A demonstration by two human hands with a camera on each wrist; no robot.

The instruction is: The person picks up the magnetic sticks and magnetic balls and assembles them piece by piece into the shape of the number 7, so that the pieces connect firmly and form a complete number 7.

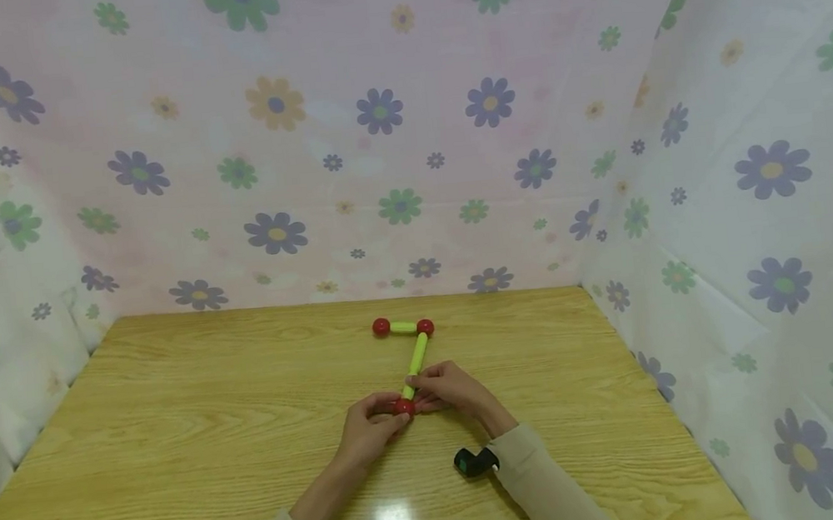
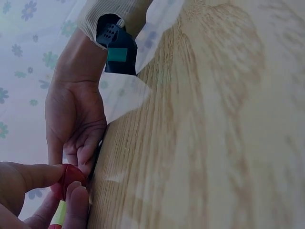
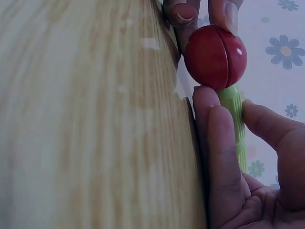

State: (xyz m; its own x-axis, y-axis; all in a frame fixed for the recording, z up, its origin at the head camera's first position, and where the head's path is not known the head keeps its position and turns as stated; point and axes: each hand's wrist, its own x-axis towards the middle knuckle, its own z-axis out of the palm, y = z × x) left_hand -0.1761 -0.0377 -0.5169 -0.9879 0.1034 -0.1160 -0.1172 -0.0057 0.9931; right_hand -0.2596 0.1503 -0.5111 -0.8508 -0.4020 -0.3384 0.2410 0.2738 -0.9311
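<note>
My left hand (image 1: 365, 434) grips a glossy red ball (image 1: 404, 407) between thumb and fingers, low over the table. With thumb and fingertips my right hand (image 1: 459, 386) pinches a yellow-green rod (image 1: 419, 353) close to that ball. In the right wrist view the end of the rod (image 3: 232, 107) meets the underside of the ball (image 3: 209, 56), which has a seam around it. The rod's far end reaches a second red ball (image 1: 425, 327). From there a shorter yellow-green rod (image 1: 403, 327) runs left to a third red ball (image 1: 381, 327), giving a zigzag shape.
The pieces lie on a wood-grain table (image 1: 213, 413). Flower-print cloth (image 1: 335, 201) hangs behind the table and along both sides. Each sleeve cuff carries a black wrist camera (image 1: 475, 461).
</note>
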